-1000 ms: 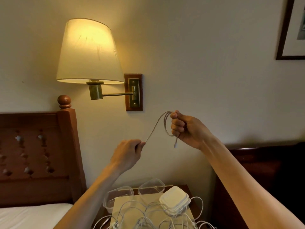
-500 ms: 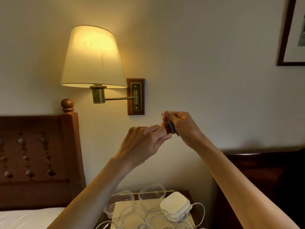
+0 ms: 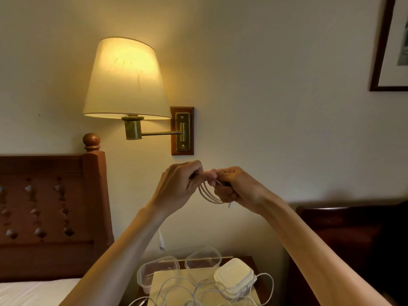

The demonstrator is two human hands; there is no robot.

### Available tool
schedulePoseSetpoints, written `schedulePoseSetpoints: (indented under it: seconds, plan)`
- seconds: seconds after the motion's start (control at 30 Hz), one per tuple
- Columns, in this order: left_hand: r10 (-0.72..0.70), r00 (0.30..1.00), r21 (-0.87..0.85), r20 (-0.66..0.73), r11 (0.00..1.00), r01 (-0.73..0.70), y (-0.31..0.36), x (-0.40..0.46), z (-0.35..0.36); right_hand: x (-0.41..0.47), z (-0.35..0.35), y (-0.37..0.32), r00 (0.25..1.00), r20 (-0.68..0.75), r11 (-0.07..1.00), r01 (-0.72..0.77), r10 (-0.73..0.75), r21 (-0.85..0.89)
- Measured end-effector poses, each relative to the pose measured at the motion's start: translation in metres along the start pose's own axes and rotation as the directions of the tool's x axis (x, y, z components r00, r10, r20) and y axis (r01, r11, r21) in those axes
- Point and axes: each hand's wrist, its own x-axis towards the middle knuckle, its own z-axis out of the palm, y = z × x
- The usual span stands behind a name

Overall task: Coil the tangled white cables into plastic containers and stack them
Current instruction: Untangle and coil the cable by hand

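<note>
I see a smooth white plastic cable [image 3: 209,195], clear glossy plastic tubs [image 3: 157,267] under matt white lids [image 3: 235,276], a polished wood headboard [image 3: 50,202], a brass lamp arm [image 3: 161,134] and a cloth shade [image 3: 125,78].

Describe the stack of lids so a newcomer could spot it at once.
Look below the wall lamp to the nightstand. The stack of lids sits at its right side among loose white cables; unlike the two clear open containers behind, it is opaque white.

Dim warm room, lit wall lamp [image 3: 125,78] glowing top left, dark right corner, wide-angle edge bending
</note>
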Motion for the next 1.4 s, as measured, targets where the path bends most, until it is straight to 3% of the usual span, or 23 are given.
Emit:
schedulePoseSetpoints:
  seconds: [0.13, 0.23, 0.33, 0.5, 0.57, 0.7, 0.73, 0.87, 0.93, 1.0, 1.1, 1.17, 1.3, 1.33, 1.4]
  plan:
    - [-0.134, 0.991, -0.264, -0.019, 0.956, 0.125, -0.009, -0.011, 0.002, -0.003, -0.004, -0.007, 0.995, 0.036, 0.952, -0.105, 0.098, 0.289]
    - [-0.336, 0.937, -0.397, 0.094, 0.851, 0.345, -0.024, -0.035, 0.011, -0.003, -0.01, -0.011, 0.996, 0.013, 0.895, -0.09, 0.093, 0.436]
    - [-0.412, 0.891, -0.444, 0.191, 0.773, 0.453, -0.035, -0.061, 0.024, 0.0, -0.014, -0.013, 0.996, -0.019, 0.854, -0.06, 0.082, 0.518]
    - [-0.553, 0.738, -0.553, 0.388, 0.5, 0.666, -0.037, -0.074, 0.033, 0.002, -0.011, -0.002, 0.989, -0.077, 0.834, -0.066, 0.129, 0.547]
    - [-0.618, 0.694, -0.549, 0.369, 0.458, 0.7, -0.035, -0.065, 0.031, 0.001, -0.008, 0.002, 0.987, -0.071, 0.796, -0.074, 0.145, 0.601]
    - [-0.796, 0.544, -0.727, 0.267, 0.204, 0.656, -0.025, -0.034, 0.021, 0.002, 0.002, 0.006, 0.99, -0.015, 0.739, -0.094, 0.139, 0.667]
    - [-0.806, 0.532, -0.745, 0.259, 0.184, 0.641, -0.022, -0.029, 0.018, 0.002, 0.003, 0.007, 0.991, -0.007, 0.738, -0.095, 0.134, 0.668]
    - [-0.779, 0.56, -0.697, 0.284, 0.234, 0.678, -0.021, -0.034, 0.011, 0.0, -0.003, 0.003, 0.996, -0.026, 0.712, -0.042, 0.085, 0.701]
    - [-0.735, 0.617, -0.532, 0.28, 0.417, 0.737, -0.03, -0.048, 0.009, -0.002, -0.011, 0.003, 0.996, -0.05, 0.716, -0.02, 0.076, 0.698]
    - [-0.624, 0.715, -0.322, 0.314, 0.639, 0.699, -0.041, -0.062, 0.006, -0.004, -0.017, 0.005, 0.994, -0.064, 0.726, -0.018, 0.085, 0.688]
    - [-0.504, 0.791, -0.215, 0.346, 0.778, 0.59, -0.05, -0.077, -0.003, -0.009, -0.023, 0.008, 0.99, -0.08, 0.747, -0.033, 0.115, 0.664]
    - [-0.486, 0.781, -0.229, 0.391, 0.771, 0.595, -0.051, -0.08, -0.007, -0.011, -0.025, 0.008, 0.985, -0.088, 0.787, -0.061, 0.145, 0.614]
    - [-0.545, 0.703, -0.033, 0.457, 0.779, 0.626, -0.048, -0.074, -0.005, -0.01, -0.014, 0.008, 0.985, -0.04, 0.789, -0.109, 0.167, 0.604]
    - [-0.581, 0.677, -0.099, 0.452, 0.721, 0.686, -0.043, -0.07, -0.003, -0.009, -0.011, 0.009, 0.986, -0.021, 0.766, -0.117, 0.168, 0.632]
    - [-0.644, 0.629, -0.375, 0.436, 0.506, 0.777, -0.028, -0.06, 0.001, -0.006, -0.005, 0.01, 0.986, 0.011, 0.731, -0.13, 0.165, 0.67]
